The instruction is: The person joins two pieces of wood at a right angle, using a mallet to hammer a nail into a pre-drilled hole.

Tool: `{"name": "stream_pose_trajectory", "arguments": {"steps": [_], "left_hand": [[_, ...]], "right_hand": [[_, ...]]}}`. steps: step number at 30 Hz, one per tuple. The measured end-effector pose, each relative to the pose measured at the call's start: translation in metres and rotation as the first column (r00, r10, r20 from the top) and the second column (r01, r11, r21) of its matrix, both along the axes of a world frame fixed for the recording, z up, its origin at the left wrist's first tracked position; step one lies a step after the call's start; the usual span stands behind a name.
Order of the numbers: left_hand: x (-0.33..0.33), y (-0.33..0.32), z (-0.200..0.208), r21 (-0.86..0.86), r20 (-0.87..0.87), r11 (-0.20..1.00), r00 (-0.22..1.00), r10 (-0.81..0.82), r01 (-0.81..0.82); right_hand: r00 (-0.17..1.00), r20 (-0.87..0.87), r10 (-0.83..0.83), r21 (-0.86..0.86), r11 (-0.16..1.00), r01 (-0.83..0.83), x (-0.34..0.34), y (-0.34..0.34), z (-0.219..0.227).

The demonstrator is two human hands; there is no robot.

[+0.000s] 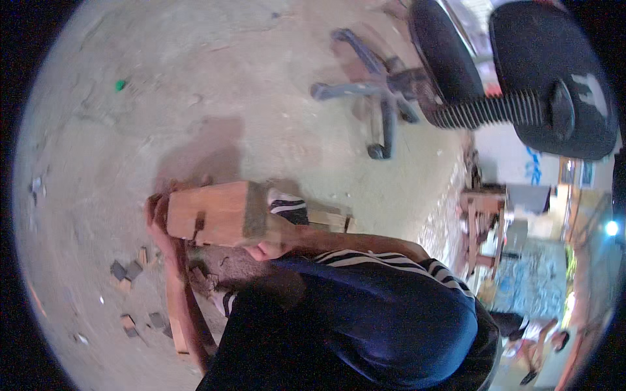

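Note:
Between my two hands is a thick light-brown wooden block [212, 212] with a dark notch in its upper face and a rougher, greyish right end. My left hand [160, 218] is closed round its left end, fingers curled over the far corner. At the right end my right hand [275, 240] grips the block from the near side, partly hidden by it. The block is held above the floor, and its shadow falls on the ground beyond.
Small wood offcuts [126, 272] lie on the dusty concrete floor [176, 78] at the left. A green scrap [120, 85] is farther off. A black swivel chair [450, 55] stands at the far right, near a wooden workbench [484, 225]. Another person [538, 352] is at the lower right.

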State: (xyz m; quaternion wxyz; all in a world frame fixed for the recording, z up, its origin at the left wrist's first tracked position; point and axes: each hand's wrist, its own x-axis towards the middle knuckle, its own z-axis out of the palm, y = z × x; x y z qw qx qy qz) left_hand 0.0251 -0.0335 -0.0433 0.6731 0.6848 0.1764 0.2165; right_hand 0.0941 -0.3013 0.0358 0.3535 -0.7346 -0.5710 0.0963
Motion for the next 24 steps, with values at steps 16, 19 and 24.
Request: {"name": "stream_pose_trajectory", "arguments": {"steps": [16,19,24], "left_hand": [[0.000,-0.010,0.010,0.613,0.055,0.764,0.976,0.212,-0.200],[-0.006,-0.001,0.026,0.658,0.032,0.734,0.980,0.196,-0.169],[-0.006,-0.003,0.017,0.638,0.071,0.744,0.977,0.201,-0.199]], "right_hand": [[0.893,-0.166,-0.419,0.103,0.893,0.438,-0.019,0.009,0.083],[0.883,-0.094,-0.460,0.090,0.879,0.468,-0.018,0.013,0.088],[0.856,-0.054,-0.514,0.085,0.852,0.517,-0.017,0.006,0.077]]}}
